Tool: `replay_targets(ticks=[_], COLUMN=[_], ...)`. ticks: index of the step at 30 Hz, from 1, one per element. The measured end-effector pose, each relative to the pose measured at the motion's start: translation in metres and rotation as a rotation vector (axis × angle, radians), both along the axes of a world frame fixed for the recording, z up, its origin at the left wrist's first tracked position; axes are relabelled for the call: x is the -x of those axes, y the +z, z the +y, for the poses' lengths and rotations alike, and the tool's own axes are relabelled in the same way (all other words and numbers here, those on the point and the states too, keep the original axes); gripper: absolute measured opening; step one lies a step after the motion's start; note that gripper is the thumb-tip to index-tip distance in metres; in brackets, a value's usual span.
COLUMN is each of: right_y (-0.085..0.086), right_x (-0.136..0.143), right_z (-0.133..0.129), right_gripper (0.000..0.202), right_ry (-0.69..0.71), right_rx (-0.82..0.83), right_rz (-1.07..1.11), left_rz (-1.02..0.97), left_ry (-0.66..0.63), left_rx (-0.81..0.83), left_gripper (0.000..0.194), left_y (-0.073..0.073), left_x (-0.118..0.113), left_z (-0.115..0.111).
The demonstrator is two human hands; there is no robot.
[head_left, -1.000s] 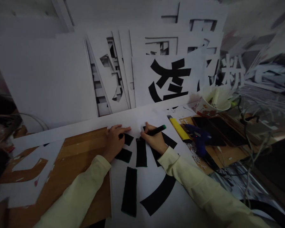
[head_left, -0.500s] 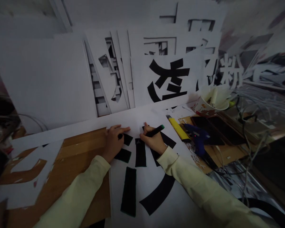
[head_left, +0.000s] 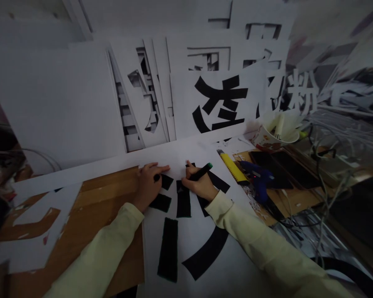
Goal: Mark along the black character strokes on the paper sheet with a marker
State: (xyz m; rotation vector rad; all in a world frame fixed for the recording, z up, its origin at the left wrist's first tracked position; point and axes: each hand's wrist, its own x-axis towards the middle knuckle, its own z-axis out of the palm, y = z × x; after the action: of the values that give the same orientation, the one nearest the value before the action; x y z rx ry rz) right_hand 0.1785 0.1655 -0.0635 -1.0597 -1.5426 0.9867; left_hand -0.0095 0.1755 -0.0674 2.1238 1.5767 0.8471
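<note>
In the head view my right hand (head_left: 200, 182) is closed round a black marker (head_left: 202, 171) with a green end, which points up to the right. Its tip is hidden behind the fingers, over a black strip (head_left: 183, 203) on a white board (head_left: 205, 252). To the left, my left hand (head_left: 149, 182) rests on the board's edge with a small dark object (head_left: 156, 178), perhaps a pen cap, between its fingers. Black strokes lie around both hands, among them an upright bar (head_left: 168, 250) and a curved piece (head_left: 207, 254) nearer me.
Right of the board lie a yellow cutter (head_left: 233, 167), a blue glue gun (head_left: 258, 177), dark phones (head_left: 294, 169) and cables. A paper bowl (head_left: 272, 138) stands behind them. White cut-out boards (head_left: 139, 95) lean at the back. Brown board (head_left: 105, 215) is at left.
My right hand and the marker have shifted very slightly to the left. My left hand stays in nearly the same place.
</note>
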Motion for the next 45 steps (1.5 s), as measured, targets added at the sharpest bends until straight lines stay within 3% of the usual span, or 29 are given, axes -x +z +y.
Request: replay_targets(ticks=[7,14,20,28,35,45], right_y=[0.0,0.004,0.002,0.007,0.001,-0.001], right_x=[-0.001,-0.003,-0.002,-0.006,-0.004,0.009], right_z=[0.0,-0.002,-0.001,-0.004,-0.006,-0.055], right_gripper=[0.033,0.032,0.033,0.033,0.034,0.034], right_ry=[-0.049,0.128,0.021,0.203,-0.108,-0.244], right_rx=[-0.007,0.003,0.01,-0.003,-0.028,-0.012], right_rz=[0.025,-0.03,0.029,-0.038,0.182,0.067], left_rz=[-0.006,-0.001,-0.002,-0.014,-0.005,0.032], left_ry=[0.004,0.006,0.009,0.007,0.007,0.011], left_rx=[-0.012,-0.01,0.001,-0.009,0.003,0.008], left_gripper=[0.041,0.041,0.041,0.041,0.042,0.043], left_y=[-0.001,0.002,0.004,0.001,0.004,-0.001], left_x=[0.0,0.0,-0.001,-0.001,-0.002,-0.001], left_z=[0.0,-0.001,-0.001,0.0,-0.002,-0.003])
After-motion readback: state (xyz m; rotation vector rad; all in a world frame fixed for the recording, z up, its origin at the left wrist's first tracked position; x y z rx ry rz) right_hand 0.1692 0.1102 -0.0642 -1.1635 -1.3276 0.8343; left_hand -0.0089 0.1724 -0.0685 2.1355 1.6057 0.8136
